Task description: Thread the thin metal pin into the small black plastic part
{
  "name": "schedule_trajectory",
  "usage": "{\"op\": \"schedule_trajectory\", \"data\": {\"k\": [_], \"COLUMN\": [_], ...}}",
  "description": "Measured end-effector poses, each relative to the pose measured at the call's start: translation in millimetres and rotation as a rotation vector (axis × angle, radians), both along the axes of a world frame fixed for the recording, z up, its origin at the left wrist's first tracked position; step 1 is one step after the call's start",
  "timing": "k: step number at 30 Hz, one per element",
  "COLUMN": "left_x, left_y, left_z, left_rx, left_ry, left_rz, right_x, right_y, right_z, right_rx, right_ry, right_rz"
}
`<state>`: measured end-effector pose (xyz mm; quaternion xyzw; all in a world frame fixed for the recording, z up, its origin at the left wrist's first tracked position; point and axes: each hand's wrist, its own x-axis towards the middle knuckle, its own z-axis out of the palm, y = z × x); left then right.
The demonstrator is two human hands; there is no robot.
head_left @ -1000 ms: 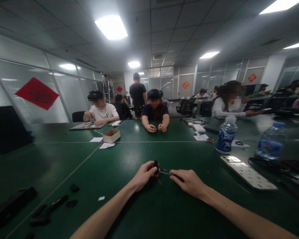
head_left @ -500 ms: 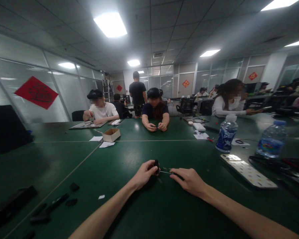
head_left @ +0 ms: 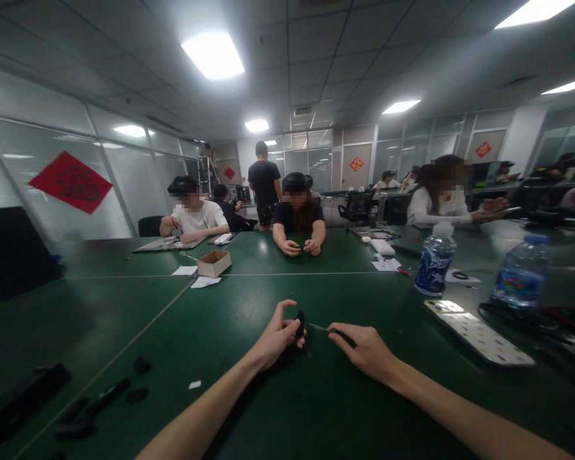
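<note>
My left hand (head_left: 276, 337) grips a small black part (head_left: 300, 324) between thumb and fingers, its index finger lifted and bent above it. What kind of part this is cannot be made out. In my right hand (head_left: 364, 348) is a screwdriver (head_left: 342, 335) with a dark handle, held from above. Its thin metal shaft points left at the black part, and a small gap seems to lie between tip and part. Both hands are just over the green table (head_left: 268, 415). Several loose black pieces (head_left: 106, 396) lie at the lower left.
A patterned phone (head_left: 479, 332) and two bottles, one dark blue (head_left: 435, 260) and one clear (head_left: 521, 271), stand or lie to the right. A small open cardboard box (head_left: 214, 263) sits ahead on the left. Across the table, a person (head_left: 298, 220) handles something small.
My right hand has drawn back slightly, its fingers now closed round the screwdriver's handle, and the shaft has come away from the black part. My left index finger has lifted.
</note>
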<state>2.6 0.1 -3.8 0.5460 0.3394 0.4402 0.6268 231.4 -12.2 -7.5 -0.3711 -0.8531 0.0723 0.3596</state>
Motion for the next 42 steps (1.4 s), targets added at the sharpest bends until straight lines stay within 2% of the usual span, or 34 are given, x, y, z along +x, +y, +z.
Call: {"op": "schedule_trajectory", "data": {"k": [9,21,29,42], "left_x": [-2.5,-0.4,0.6,0.5], "left_y": [4.2,-0.3,1.1,-0.5], "left_z": [-0.4,4.6,-0.5,3.3], "left_rx": [-0.094,0.014,-0.009,0.03], "left_ry": [-0.112,0.027,-0.044,-0.019], "left_rz": [-0.043,0.055,0.026,-0.011], "right_x": [-1.4,-1.1,-1.6,-1.9], "right_y": [-2.5,-5.2,-6.1,-4.6], "right_z": [1.8,4.8,5.7,3.8], "right_rx": [-0.027,-0.041,-0.029,0.012], "right_ry": [-0.065,-0.053,-0.063,-0.078], "right_rz": [-0.005,0.05,0.063,0.049]}}
